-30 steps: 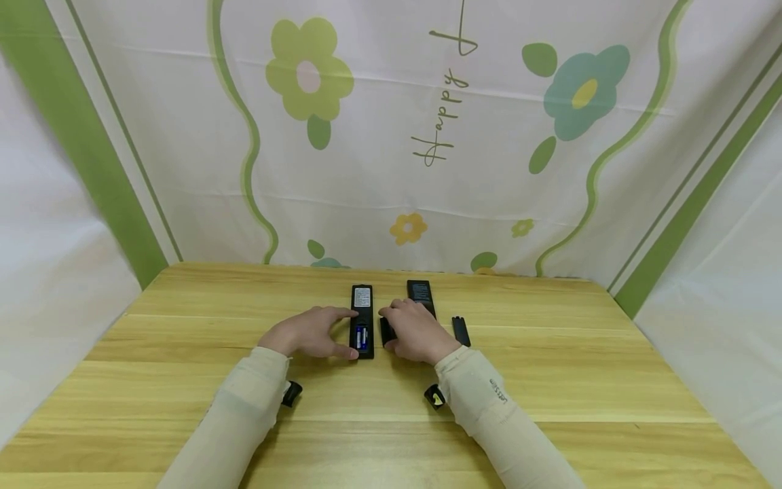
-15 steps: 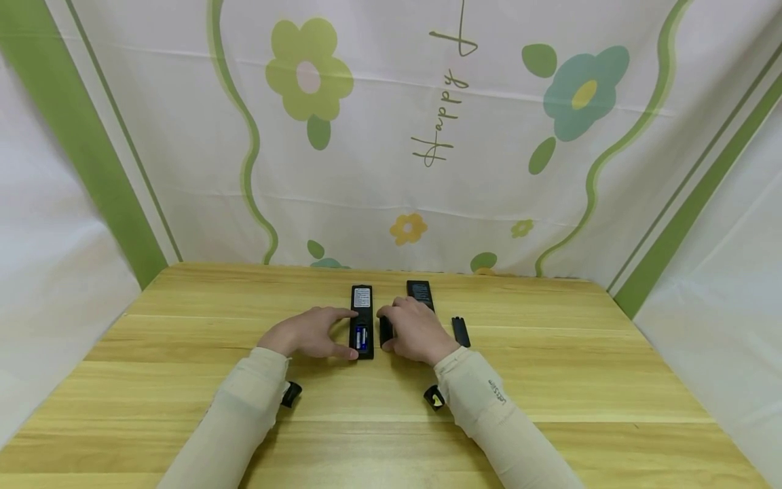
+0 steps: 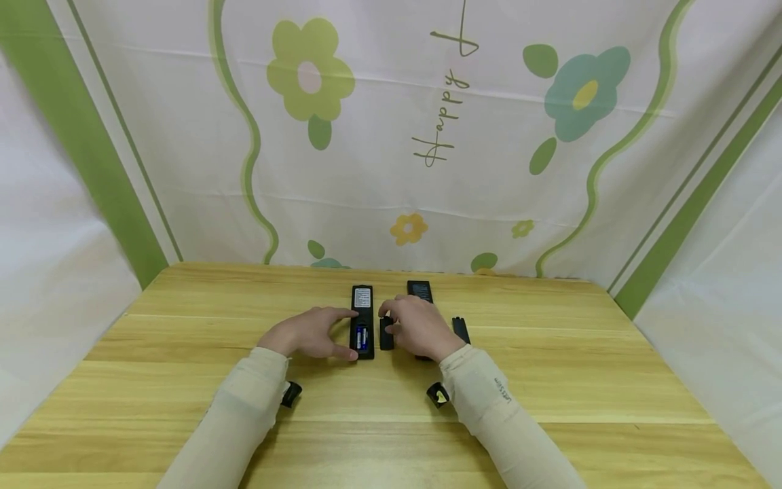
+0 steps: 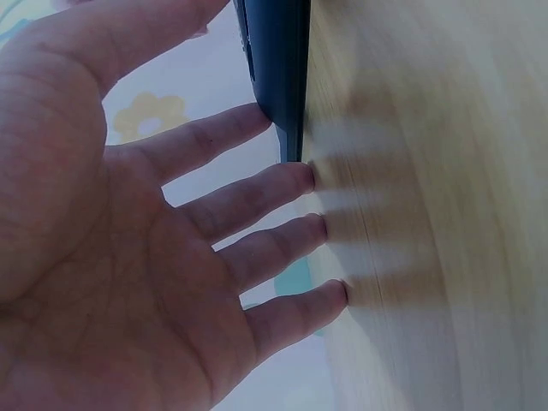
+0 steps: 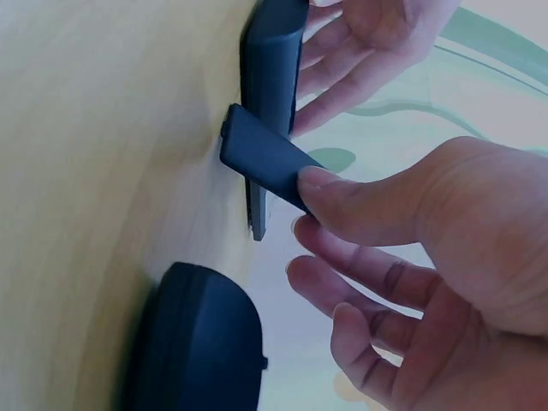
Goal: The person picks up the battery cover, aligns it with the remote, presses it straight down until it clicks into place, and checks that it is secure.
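A black remote control (image 3: 362,316) lies back up with its battery compartment uncovered and two blue batteries (image 3: 362,337) inside. My left hand (image 3: 310,332) touches its left side with thumb and index finger; the fingers are fairly straight, as the left wrist view shows. Just right of this remote, my right hand (image 3: 421,328) pinches a black battery cover (image 3: 386,335) between thumb and index finger. In the right wrist view that cover (image 5: 261,158) is tilted, its far end near the table. The right hand partly hides a second black remote (image 3: 419,291).
Another black battery cover (image 3: 461,329) lies right of the right hand, partly hidden by the wrist. Both remotes are near the back of the wooden table (image 3: 342,435), before a flowered cloth (image 3: 379,170). Each wrist wears a small black device (image 3: 292,394).
My right thumb has shifted from the cover's near end up along its right edge, baring more of the cover. The right hand moved slightly; the left hand stayed put.
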A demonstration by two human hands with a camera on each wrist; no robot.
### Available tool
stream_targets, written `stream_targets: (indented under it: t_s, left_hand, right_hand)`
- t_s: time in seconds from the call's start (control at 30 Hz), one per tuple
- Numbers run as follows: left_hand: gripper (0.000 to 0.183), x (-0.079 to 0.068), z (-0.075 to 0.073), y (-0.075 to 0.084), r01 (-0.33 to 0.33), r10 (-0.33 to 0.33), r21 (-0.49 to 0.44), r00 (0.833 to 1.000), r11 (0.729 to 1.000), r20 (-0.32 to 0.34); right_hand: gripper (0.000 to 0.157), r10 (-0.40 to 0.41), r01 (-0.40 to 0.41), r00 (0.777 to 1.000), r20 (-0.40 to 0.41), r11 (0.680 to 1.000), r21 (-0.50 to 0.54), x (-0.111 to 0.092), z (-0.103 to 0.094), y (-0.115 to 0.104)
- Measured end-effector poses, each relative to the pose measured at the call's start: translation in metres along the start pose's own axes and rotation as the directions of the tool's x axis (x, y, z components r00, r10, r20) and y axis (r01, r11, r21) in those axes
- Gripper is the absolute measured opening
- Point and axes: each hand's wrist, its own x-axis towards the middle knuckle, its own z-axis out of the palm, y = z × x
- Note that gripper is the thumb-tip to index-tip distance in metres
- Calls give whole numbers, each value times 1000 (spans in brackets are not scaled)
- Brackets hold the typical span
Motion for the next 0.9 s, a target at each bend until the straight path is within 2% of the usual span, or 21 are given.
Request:
stream_targets:
  t_s: [0.33, 0.6, 0.9]
  left_hand:
    - [86, 0, 1, 0, 10, -10, 6, 1000, 1000, -1]
    - [86, 0, 1, -1, 9, -9, -3, 1000, 1000, -4]
    - [86, -2, -1, 0, 6, -6, -5, 1000, 1000, 7]
  right_hand:
    - [15, 18, -19, 1000, 10, 998, 53, 0, -4, 1]
    - [10, -6, 8, 1000, -16, 995, 95, -1, -6, 2]
    - [8, 4, 0, 1000, -24, 984, 179, 0, -9, 5]
